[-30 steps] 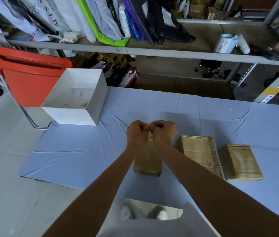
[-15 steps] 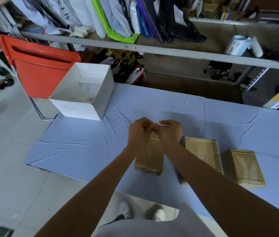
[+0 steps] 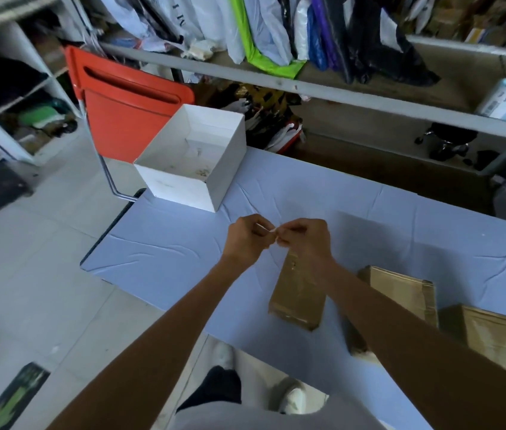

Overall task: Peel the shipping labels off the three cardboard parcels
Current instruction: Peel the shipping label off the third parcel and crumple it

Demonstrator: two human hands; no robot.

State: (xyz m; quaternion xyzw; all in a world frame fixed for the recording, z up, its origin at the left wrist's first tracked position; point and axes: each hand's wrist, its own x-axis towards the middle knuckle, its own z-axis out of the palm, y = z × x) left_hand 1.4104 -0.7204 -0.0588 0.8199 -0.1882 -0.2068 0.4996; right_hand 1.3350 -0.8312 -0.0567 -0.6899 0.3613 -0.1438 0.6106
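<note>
Three brown cardboard parcels lie in a row on the blue cloth: the left parcel (image 3: 296, 293), the middle parcel (image 3: 400, 287) and the right parcel (image 3: 487, 336). No label shows on their visible faces. My left hand (image 3: 245, 240) and my right hand (image 3: 306, 240) are raised together above the cloth, just beyond the left parcel. Both pinch a small white scrap of peeled label (image 3: 268, 230) between their fingertips. My right forearm hides part of the middle parcel.
An open white box (image 3: 180, 184) stands on the table's (image 3: 168, 252) far left corner, with small bits inside. An orange chair (image 3: 127, 100) is behind it. Metal shelving with hanging bags runs along the back. My feet show below the near table edge.
My view has swung to the left, so the parcels sit further right in frame. My hands stay together, still working the small white scrap between the fingertips.
</note>
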